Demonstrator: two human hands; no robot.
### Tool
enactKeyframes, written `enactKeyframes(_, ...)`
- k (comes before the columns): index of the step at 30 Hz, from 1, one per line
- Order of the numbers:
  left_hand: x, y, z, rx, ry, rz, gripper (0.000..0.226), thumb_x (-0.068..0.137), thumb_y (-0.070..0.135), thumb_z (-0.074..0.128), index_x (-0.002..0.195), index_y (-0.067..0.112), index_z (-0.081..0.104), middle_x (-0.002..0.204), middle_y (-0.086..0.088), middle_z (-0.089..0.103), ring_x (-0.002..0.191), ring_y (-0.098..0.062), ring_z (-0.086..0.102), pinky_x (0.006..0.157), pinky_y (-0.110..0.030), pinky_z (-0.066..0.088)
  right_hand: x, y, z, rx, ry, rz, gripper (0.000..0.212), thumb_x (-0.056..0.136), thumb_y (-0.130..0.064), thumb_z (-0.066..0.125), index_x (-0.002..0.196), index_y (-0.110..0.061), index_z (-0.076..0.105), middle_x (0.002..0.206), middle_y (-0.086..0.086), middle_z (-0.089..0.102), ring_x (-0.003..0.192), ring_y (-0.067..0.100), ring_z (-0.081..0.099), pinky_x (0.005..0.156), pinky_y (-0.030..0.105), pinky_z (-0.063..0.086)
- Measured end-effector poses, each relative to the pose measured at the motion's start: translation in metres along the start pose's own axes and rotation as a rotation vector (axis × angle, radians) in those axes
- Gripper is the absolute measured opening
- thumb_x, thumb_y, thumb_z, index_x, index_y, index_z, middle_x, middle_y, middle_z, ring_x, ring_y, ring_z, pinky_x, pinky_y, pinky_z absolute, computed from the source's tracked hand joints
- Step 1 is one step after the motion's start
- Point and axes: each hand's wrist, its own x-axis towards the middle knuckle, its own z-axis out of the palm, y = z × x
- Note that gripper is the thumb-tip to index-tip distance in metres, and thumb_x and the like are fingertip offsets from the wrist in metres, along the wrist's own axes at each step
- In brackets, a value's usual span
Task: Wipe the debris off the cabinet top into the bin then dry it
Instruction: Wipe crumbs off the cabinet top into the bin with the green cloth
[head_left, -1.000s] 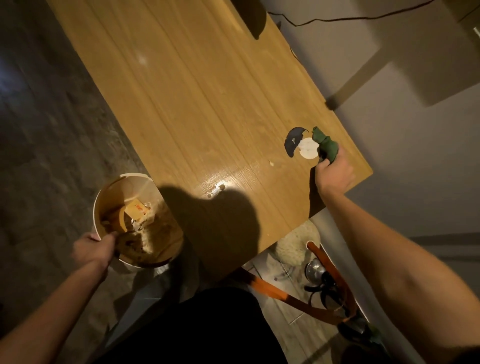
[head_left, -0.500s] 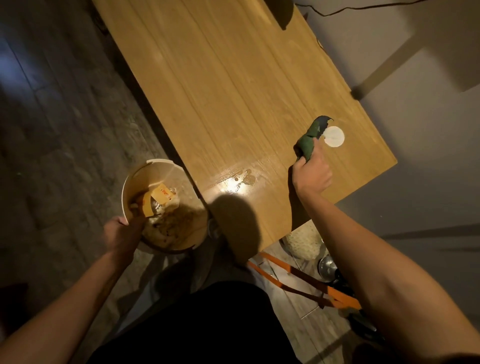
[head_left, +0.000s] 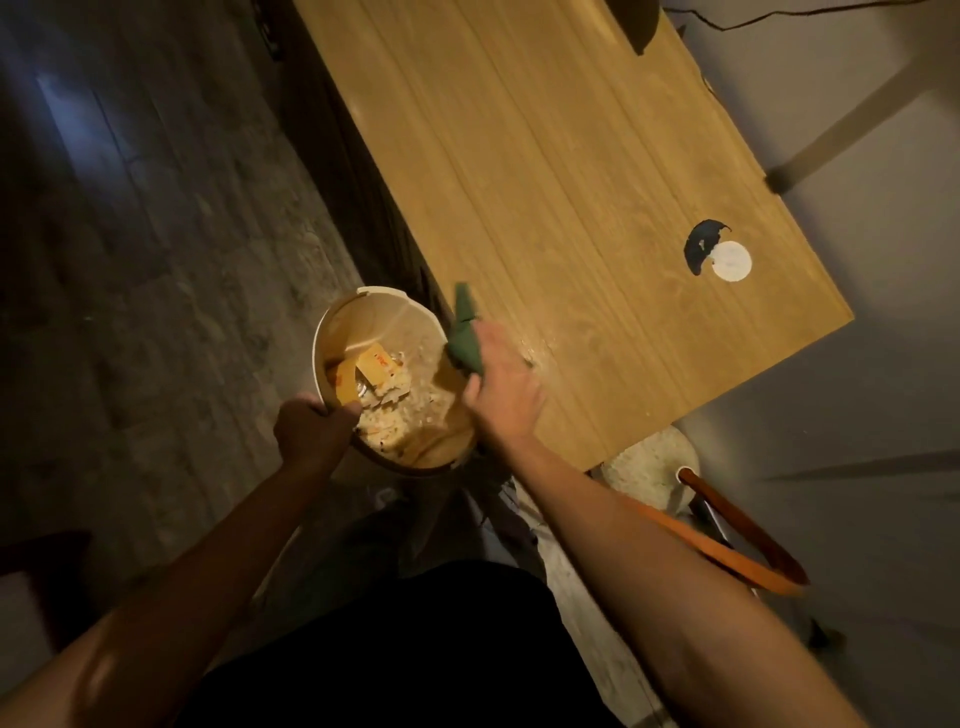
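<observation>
The wooden cabinet top (head_left: 545, 171) runs from the near right to the far middle. My left hand (head_left: 311, 428) grips the near rim of a round bin (head_left: 358, 317), held against the cabinet's left edge. Paper scraps and crumbs fill the bin. My right hand (head_left: 501, 387) holds a green cloth (head_left: 465, 340) at that left edge, with the cloth over the bin's right rim. A wet shiny patch (head_left: 535, 348) lies on the wood just right of my right hand.
A white round disc (head_left: 731, 262) and a dark crescent-shaped hole (head_left: 698, 247) sit near the cabinet's right end. Below the near end are a pale fuzzy object (head_left: 647, 470) and orange straps (head_left: 727, 545). Dark wood floor lies to the left.
My right hand swept the green cloth from beside the white disc leftward across the top to the left edge, over the bin. The left hand kept its hold on the bin.
</observation>
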Motion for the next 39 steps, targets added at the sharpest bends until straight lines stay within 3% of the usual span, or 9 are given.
enactKeyframes(2, -0.004, -0.001, -0.005, 0.006, 0.015, 0.003, 0.032, 0.073, 0.028, 0.083, 0.073, 0.006, 0.059, 0.076, -0.015, 0.066, 0.073, -0.032, 0.066, 0.068, -0.045, 0.057, -0.022, -0.031, 0.027, 0.040, -0.241, -0.117, 0.047, 0.092, -0.030, 0.052, 0.138, -0.037, 0.046, 0.120, -0.002, 0.069, 0.092, 0.022, 0.070, 0.072, 0.031, 0.054)
enactKeyframes(5, -0.006, -0.008, -0.016, -0.028, 0.042, 0.062, 0.038, 0.074, 0.025, 0.083, 0.064, 0.007, 0.050, 0.066, -0.014, 0.057, 0.063, -0.030, 0.056, 0.061, -0.046, 0.052, -0.045, -0.061, 0.057, 0.098, -0.468, -0.125, 0.050, 0.098, -0.030, 0.059, 0.145, -0.023, 0.047, 0.138, 0.008, 0.061, 0.116, 0.034, 0.063, 0.097, 0.044, 0.050)
enactKeyframes(7, -0.005, -0.015, -0.022, -0.036, 0.068, 0.077, 0.042, 0.074, 0.024, 0.083, 0.060, 0.009, 0.046, 0.059, -0.008, 0.050, 0.059, -0.026, 0.049, 0.056, -0.040, 0.045, -0.044, -0.070, 0.059, 0.150, -0.454, -0.039, 0.054, 0.097, -0.023, 0.059, 0.149, -0.024, 0.044, 0.144, 0.007, 0.057, 0.121, 0.034, 0.059, 0.103, 0.046, 0.045)
enactKeyframes(12, -0.010, -0.021, -0.017, -0.076, 0.049, 0.044, 0.041, 0.075, 0.021, 0.083, 0.059, 0.010, 0.046, 0.059, -0.010, 0.049, 0.059, -0.027, 0.051, 0.055, -0.040, 0.044, -0.016, -0.053, 0.004, 0.205, -0.300, -0.083, 0.058, 0.090, -0.012, 0.058, 0.146, -0.025, 0.050, 0.121, 0.009, 0.071, 0.106, 0.031, 0.066, 0.093, 0.040, 0.052)
enactKeyframes(18, -0.015, -0.013, -0.001, -0.092, 0.025, -0.107, 0.033, 0.072, 0.024, 0.081, 0.066, 0.012, 0.050, 0.079, -0.024, 0.064, 0.072, -0.035, 0.062, 0.068, -0.051, 0.057, 0.041, 0.032, -0.082, 0.296, -0.079, 0.082, 0.045, 0.095, -0.009, 0.056, 0.139, -0.020, 0.058, 0.092, -0.006, 0.069, 0.073, 0.004, 0.062, 0.065, 0.011, 0.043)
enactKeyframes(20, -0.016, -0.011, 0.002, -0.117, 0.022, -0.134, 0.034, 0.074, 0.021, 0.079, 0.066, 0.017, 0.047, 0.081, -0.020, 0.062, 0.075, -0.032, 0.061, 0.068, -0.046, 0.053, 0.064, 0.074, -0.114, 0.265, 0.031, 0.150, 0.044, 0.096, -0.009, 0.054, 0.138, -0.018, 0.058, 0.096, -0.005, 0.067, 0.074, 0.001, 0.060, 0.066, 0.007, 0.043)
enactKeyframes(26, -0.020, -0.001, 0.015, -0.150, 0.052, -0.120, 0.035, 0.078, 0.004, 0.074, 0.068, 0.017, 0.044, 0.071, -0.009, 0.053, 0.067, -0.023, 0.052, 0.058, -0.030, 0.044, 0.124, 0.216, -0.195, 0.107, 0.308, 0.465, 0.043, 0.096, -0.012, 0.052, 0.137, -0.020, 0.058, 0.115, 0.002, 0.068, 0.104, 0.019, 0.063, 0.093, 0.032, 0.049)
enactKeyframes(30, -0.022, 0.007, 0.020, -0.088, 0.129, -0.156, 0.026, 0.075, 0.008, 0.071, 0.071, 0.016, 0.047, 0.081, -0.014, 0.056, 0.075, -0.024, 0.051, 0.066, -0.037, 0.044, 0.143, 0.284, -0.228, 0.055, 0.248, 0.680, 0.046, 0.095, -0.013, 0.054, 0.138, -0.027, 0.059, 0.130, 0.010, 0.066, 0.123, 0.031, 0.059, 0.109, 0.038, 0.044)
enactKeyframes(39, -0.036, 0.006, 0.031, -0.010, 0.151, -0.178, 0.017, 0.078, 0.014, 0.075, 0.084, 0.010, 0.060, 0.072, -0.007, 0.058, 0.062, -0.019, 0.050, 0.055, -0.026, 0.039, 0.098, 0.245, -0.186, -0.068, 0.216, 0.539, 0.052, 0.091, -0.018, 0.051, 0.138, -0.039, 0.054, 0.108, 0.010, 0.071, 0.102, 0.036, 0.066, 0.087, 0.046, 0.053)
